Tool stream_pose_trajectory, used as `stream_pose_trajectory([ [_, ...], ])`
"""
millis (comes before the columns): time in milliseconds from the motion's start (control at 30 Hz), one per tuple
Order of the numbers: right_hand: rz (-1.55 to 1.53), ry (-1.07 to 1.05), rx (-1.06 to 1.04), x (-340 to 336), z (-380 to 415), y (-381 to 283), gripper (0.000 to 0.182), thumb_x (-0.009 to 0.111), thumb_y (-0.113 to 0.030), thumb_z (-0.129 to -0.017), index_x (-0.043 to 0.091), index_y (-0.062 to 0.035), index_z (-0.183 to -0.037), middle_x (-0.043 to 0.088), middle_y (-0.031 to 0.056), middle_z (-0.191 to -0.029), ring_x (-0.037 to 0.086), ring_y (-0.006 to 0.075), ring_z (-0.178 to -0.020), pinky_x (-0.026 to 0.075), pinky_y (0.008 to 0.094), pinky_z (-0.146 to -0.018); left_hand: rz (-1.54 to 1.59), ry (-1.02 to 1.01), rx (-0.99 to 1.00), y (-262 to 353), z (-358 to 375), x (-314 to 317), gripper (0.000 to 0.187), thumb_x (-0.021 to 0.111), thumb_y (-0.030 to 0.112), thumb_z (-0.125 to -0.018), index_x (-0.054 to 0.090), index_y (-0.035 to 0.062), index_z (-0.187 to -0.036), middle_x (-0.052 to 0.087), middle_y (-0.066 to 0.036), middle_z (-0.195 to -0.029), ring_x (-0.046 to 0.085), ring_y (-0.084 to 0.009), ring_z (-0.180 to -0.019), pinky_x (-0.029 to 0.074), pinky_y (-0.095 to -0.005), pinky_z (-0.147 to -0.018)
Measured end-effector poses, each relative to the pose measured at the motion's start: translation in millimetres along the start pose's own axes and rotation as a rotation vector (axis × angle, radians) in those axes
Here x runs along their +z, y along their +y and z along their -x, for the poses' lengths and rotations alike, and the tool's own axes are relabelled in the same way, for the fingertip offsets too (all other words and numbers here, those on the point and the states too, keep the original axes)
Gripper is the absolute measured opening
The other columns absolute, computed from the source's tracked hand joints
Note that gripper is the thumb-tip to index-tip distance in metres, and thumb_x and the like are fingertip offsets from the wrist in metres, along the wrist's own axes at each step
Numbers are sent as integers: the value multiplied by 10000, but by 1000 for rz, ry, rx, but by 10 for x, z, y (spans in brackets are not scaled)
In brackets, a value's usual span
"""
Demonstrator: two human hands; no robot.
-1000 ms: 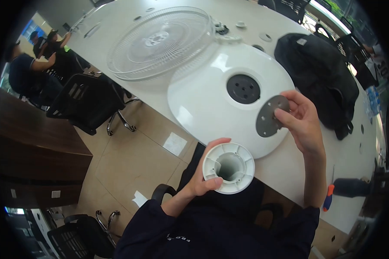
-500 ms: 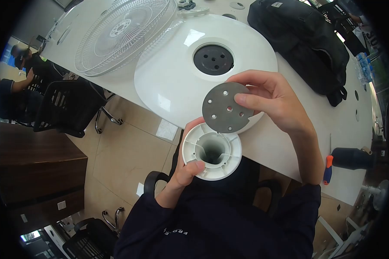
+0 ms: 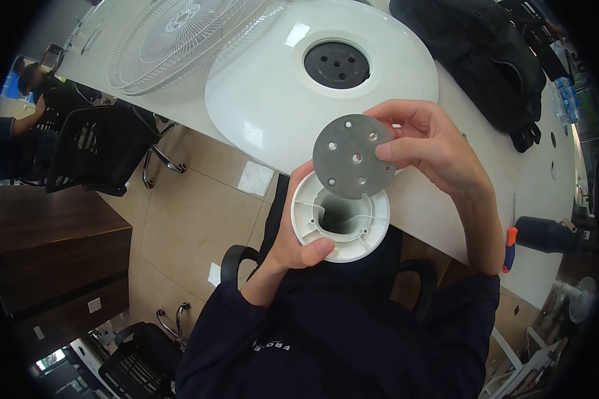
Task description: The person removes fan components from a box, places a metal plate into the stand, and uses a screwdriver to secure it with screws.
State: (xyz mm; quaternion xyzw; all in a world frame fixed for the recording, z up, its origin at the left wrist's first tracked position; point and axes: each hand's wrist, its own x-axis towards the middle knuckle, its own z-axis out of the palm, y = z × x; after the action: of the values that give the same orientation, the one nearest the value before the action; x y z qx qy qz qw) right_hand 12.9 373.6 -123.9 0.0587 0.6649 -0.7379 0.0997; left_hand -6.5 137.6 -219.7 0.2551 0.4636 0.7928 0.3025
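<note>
My left hand (image 3: 298, 243) is closed around a white plastic tube (image 3: 373, 233) with a flanged, ribbed end facing up and a dark hollow centre. Its thumb presses on the near rim. Between the thumb and fingers of my right hand (image 3: 429, 143) is a round grey metal plate (image 3: 345, 156) with several holes and a small notch in its edge. The plate is tilted over the far side of the tube's open end and hides part of it. Just beyond lies a round white fan base (image 3: 259, 100) with a black holed disc (image 3: 337, 65) at its centre.
A clear fan grille (image 3: 160, 46) lies at the table's far left, and a black backpack (image 3: 476, 60) at the far right. A screwdriver (image 3: 510, 249) and a dark bottle (image 3: 546, 234) are on the right. A person (image 3: 20, 133) sits beyond a black chair (image 3: 93, 149).
The metal plate has turned in my right hand, its notch moving from the right side to the bottom. The tube has shifted slightly right and up in view.
</note>
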Motion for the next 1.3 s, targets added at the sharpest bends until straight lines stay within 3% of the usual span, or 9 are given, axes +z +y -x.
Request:
stream_pose_trajectory([
  [133,-57,-22,-1,104,41,-25,252,705,-109,-843,646,-16,-1070,689,51,-988,660,99,-869,534,225,-699,102,38,-6,-65,34,14,1286,894,550,-611,143,28,-1515,365,-178,-1448,416,-291,-1359,372,-451,-1104],
  [200,-83,-69,64,116,79,12,177,704,-101,-863,628,-12,-997,677,58,-993,668,116,-892,549,239,-704,-8,8,80,-139,53,-46,1476,968,602,-450,110,49,-1516,344,-171,-1459,404,-292,-1365,373,-458,-1110],
  [300,-96,-96,34,174,144,25,114,681,-69,-882,601,-6,-933,658,74,-1011,667,127,-881,557,242,-703,-133,-42,179,-191,41,-110,1532,992,575,-389,87,55,-1511,361,-167,-1445,423,-291,-1351,390,-459,-1099],
  [633,-40,-124,24,221,231,3,129,685,6,-847,559,0,-873,587,88,-1057,628,86,-847,524,205,-715,-190,-107,227,-170,52,-92,1465,1010,487,-446,86,67,-1503,412,-168,-1409,477,-287,-1308,427,-449,-1066],
  [833,-6,-116,90,272,237,-106,171,698,-12,-864,614,45,-1001,619,88,-1041,646,83,-846,549,230,-675,-238,-143,244,-160,47,-76,1461,1008,492,-442,91,69,-1498,410,-169,-1413,480,-286,-1307,436,-445,-1058],
  [933,236,-51,139,315,307,-214,146,687,0,-845,648,25,-983,622,62,-966,646,114,-787,526,237,-636,-207,-132,234,-159,47,-66,1461,1007,497,-443,91,65,-1496,412,-172,-1402,483,-285,-1301,438,-443,-1052],
  [1000,775,3,-197,312,349,-167,151,731,-42,-801,676,-16,-939,626,48,-968,629,166,-761,514,286,-625,-249,-137,251,-181,58,-84,1462,1005,498,-448,83,63,-1496,416,-177,-1382,492,-288,-1285,442,-442,-1044],
  [1100,934,121,-373,388,376,2,207,783,-27,-737,725,-72,-930,630,32,-1023,590,148,-782,455,250,-545,-245,-87,315,-215,58,-54,1407,1005,499,-450,141,63,-1471,418,-182,-1362,506,-286,-1255,450,-438,-1028],
  [1300,887,38,-341,360,351,-26,317,816,-60,-712,727,-79,-1016,626,44,-1022,613,171,-881,500,281,-641,-289,-164,398,-218,38,-170,1264,1017,456,-458,268,56,-1394,452,-191,-1316,533,-278,-1203,481,-415,-971],
])
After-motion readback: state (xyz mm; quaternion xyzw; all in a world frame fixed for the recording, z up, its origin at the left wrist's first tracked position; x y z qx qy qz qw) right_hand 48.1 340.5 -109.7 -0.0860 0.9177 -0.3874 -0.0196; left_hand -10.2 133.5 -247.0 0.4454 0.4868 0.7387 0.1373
